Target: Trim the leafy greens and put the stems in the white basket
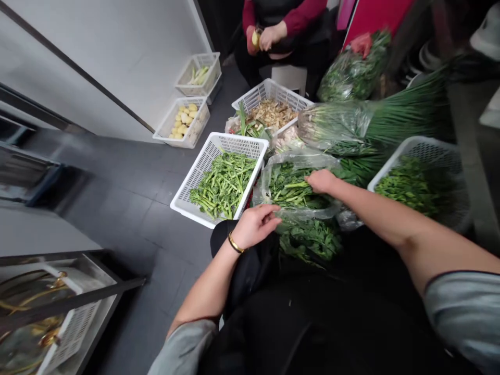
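My right hand (pixel 322 181) reaches into an open clear plastic bag (pixel 269 179), its fingers closed on leafy green stalks (pixel 295 185). More of these greens lie in the bag around it. My left hand (pixel 258 225), with a gold bracelet at the wrist, hovers over my knee near the bag's front edge. Its thumb and fingers are apart and nothing shows between them. To its upper left, a white perforated basket (pixel 183 195) holds trimmed green stems (pixel 224 182). Loose leaves (pixel 312 239) lie below the bag, close to my lap.
Opposite sits a person (pixel 289 26) peeling something yellowish. Before them stands a basket (pixel 300 101) of brown peelings. Bins of peeled potatoes (pixel 183 121) and pale stalks (pixel 199 75) line the wall. Bundled long green stalks (pixel 410 112) and another greens basket (pixel 416 182) are at right.
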Tool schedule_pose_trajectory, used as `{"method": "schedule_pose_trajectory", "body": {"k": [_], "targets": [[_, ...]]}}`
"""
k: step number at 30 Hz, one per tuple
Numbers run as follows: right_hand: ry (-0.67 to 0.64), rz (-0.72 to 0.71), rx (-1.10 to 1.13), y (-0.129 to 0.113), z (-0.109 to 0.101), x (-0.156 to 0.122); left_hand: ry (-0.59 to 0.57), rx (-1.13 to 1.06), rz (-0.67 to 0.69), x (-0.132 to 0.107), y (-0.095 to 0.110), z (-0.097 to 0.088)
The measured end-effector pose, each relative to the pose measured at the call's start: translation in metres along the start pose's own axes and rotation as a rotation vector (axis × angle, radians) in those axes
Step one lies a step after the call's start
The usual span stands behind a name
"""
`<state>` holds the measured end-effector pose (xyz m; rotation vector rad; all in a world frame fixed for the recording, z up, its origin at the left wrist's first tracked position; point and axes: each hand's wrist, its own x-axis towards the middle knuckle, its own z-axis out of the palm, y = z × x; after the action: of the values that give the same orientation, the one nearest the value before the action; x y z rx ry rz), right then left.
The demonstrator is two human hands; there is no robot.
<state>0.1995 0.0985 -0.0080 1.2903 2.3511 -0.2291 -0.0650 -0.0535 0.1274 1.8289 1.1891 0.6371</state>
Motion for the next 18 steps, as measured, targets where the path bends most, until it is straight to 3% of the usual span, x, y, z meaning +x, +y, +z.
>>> {"method": "schedule_pose_trajectory", "body": {"k": [4, 6, 10, 12, 15, 18], "targets": [[0.089, -0.104, -0.051, -0.004, -0.03, -0.008, 0.12, -0.11, -0.044, 0.037, -0.023, 0.001], [0.115, -0.191, -0.11, -0.006, -0.046, -0.013, 0.059, -0.218, -0.083, 0.065, -0.046, 0.002], [0.14, -0.345, -0.223, -0.006, -0.074, -0.025, 0.008, -0.466, -0.297, 0.115, -0.095, 0.017], [0.19, -0.399, -0.235, -0.003, -0.084, -0.03, -0.108, -0.618, -0.374, 0.126, -0.113, 0.032], [0.313, -0.494, -0.24, 0.004, -0.092, -0.029, -0.418, -0.91, -0.426, 0.127, -0.127, 0.059], [0.38, -0.569, -0.241, 0.007, -0.08, -0.019, -0.577, -1.096, -0.455, 0.121, -0.133, 0.08]]}}
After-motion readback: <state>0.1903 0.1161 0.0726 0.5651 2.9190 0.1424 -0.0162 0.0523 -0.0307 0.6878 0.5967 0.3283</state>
